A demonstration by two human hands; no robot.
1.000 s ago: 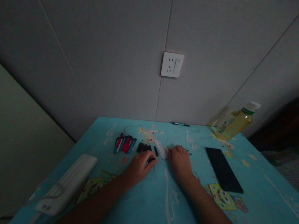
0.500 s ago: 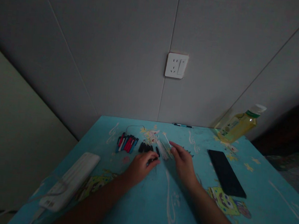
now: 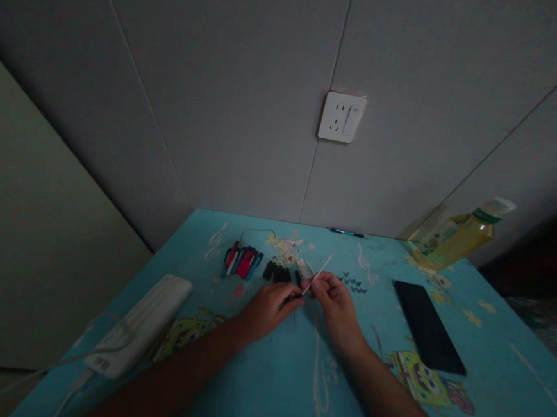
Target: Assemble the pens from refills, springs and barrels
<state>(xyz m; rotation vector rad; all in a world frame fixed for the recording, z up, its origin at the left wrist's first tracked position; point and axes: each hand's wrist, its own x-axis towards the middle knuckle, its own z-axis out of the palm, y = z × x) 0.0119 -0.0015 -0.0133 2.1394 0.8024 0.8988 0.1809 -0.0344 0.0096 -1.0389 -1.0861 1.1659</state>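
My right hand (image 3: pixel 333 306) pinches a thin white pen refill (image 3: pixel 323 266), which slants up and away from the fingers. Its lower end meets the fingertips of my left hand (image 3: pixel 270 307), closed around a small dark pen part (image 3: pixel 290 299) mostly hidden by the fingers. Just beyond the hands lie several more white refills (image 3: pixel 304 268), partly covered by my right hand. A row of short black pen pieces (image 3: pixel 277 273) rests beyond my left hand. Small dark clips or similar bits (image 3: pixel 353 283) are laid out right of my right hand.
Red, blue and white pen barrels (image 3: pixel 243 261) lie grouped at the left. A white power strip (image 3: pixel 141 326) with a cable is nearer left. On the right are a dark phone-like slab (image 3: pixel 428 326) and a yellow bottle (image 3: pixel 459 242). One pen (image 3: pixel 347 232) lies by the wall.
My right hand has drawn the refill back from the bundle and brought its lower end to my left hand's fingertips. The view has shifted slightly.
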